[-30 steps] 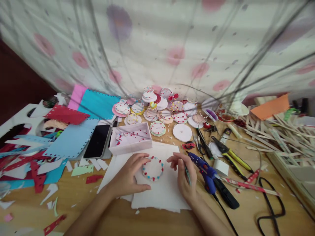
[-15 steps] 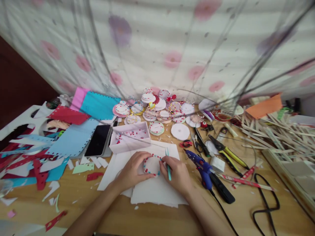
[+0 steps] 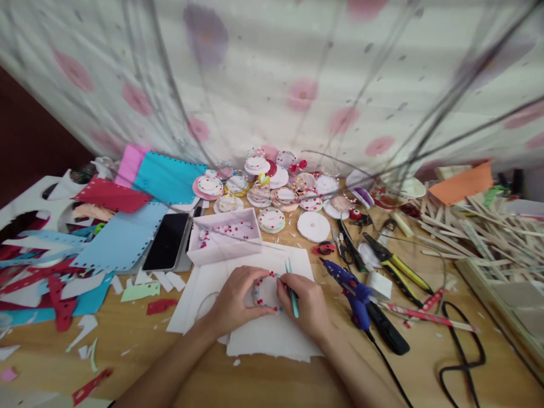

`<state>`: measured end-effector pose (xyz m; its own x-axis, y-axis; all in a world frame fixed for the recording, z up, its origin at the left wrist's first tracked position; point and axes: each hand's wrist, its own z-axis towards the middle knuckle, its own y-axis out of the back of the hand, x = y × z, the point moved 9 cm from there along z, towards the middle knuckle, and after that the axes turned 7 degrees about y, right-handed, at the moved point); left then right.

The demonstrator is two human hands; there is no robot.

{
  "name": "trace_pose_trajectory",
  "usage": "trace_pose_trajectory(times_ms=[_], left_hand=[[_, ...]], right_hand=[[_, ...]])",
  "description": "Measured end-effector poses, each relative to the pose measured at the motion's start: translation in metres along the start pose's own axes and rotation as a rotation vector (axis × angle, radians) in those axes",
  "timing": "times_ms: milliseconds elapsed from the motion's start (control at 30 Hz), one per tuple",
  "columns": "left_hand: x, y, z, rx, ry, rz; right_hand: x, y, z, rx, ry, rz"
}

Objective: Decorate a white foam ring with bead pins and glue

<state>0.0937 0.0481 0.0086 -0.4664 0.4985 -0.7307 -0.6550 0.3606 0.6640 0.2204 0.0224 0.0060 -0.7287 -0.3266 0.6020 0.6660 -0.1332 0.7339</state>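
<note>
My left hand [image 3: 233, 299] curves its thumb and fingers round the left side of a small white disc [image 3: 271, 293], whose rim carries red and light-blue beads. Teal tweezers [image 3: 294, 304] are held in my right hand [image 3: 310, 301], their tips pointing up and away from the disc. The fingertips of that hand touch the disc's right edge, and they hide part of the rim. Below both hands lie white paper sheets [image 3: 272, 341]. Just beyond them stands a pale open box [image 3: 225, 254] with red beads inside.
A blue glue gun [image 3: 349, 288], pliers [image 3: 393, 266] and a black cable [image 3: 461, 340] lie on the right. Paper scraps and a phone [image 3: 166, 242] cover the left. Several beaded paper discs [image 3: 272, 220] are heaped at the back; wooden sticks [image 3: 476, 226] fill the far right.
The disc has shifted slightly to the right and down in the picture, and a different stretch of its beaded rim shows. Both hands keep their grip; the whole view has moved a little.
</note>
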Motion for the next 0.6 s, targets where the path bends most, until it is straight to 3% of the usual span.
trace_pose_trajectory(times_ms=[267,600], left_hand=[[0.001,-0.001,0.001,0.001,0.025,-0.008],[-0.014,0.014,-0.003,0.083,-0.078,0.106]], right_hand=[[0.002,-0.001,-0.001,-0.009,0.032,-0.03],[0.001,0.0,-0.001,-0.003,0.049,-0.057]])
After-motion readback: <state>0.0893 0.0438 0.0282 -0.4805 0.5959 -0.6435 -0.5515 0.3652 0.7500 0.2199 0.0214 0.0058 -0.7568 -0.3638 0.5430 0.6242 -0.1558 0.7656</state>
